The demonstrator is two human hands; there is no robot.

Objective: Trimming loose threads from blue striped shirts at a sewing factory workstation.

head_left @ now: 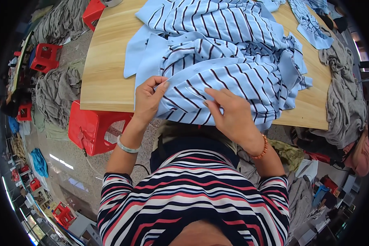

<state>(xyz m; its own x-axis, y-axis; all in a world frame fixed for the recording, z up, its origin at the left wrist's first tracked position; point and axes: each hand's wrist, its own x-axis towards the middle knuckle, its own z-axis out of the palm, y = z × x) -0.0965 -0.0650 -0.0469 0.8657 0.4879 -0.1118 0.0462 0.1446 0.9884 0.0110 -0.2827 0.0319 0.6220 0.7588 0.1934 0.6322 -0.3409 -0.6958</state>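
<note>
A: Logging largest first. Wooden table (106, 61) filling the upper middle of the head view, pale grain, near edge curving toward the body.

B: Covering most of it?

A: Light-blue striped garment (217, 53), dark stripes, lying bunched and folded across the tabletop, lower hem hanging slightly over the near edge. More striped pieces (311, 24) lying at the far right corner, apart from the main heap.

B: Surroundings?

A: Grey fabric heaps (57, 92) lying on the floor at left, another grey pile (346, 98) draping off the table's right end. Red plastic stool (92, 127) standing just below the near table edge, beside the left forearm; further red stools (45, 57) standing farther left.

B: Hands relative to the garment?

A: Both working at its near edge, garment lying directly ahead of and under them. Left hand (149, 98) pinching the fabric edge between thumb and curled fingers, closed on the cloth. Right hand (229, 112) resting on top of the striped fabric, fingers bent and gathering a fold, thumb side hidden, so grip only partly showing.

B: Smallest items?

A: Pale bangle (127, 146) circling the left wrist; orange bead bracelet (261, 151) circling the right wrist.
</note>
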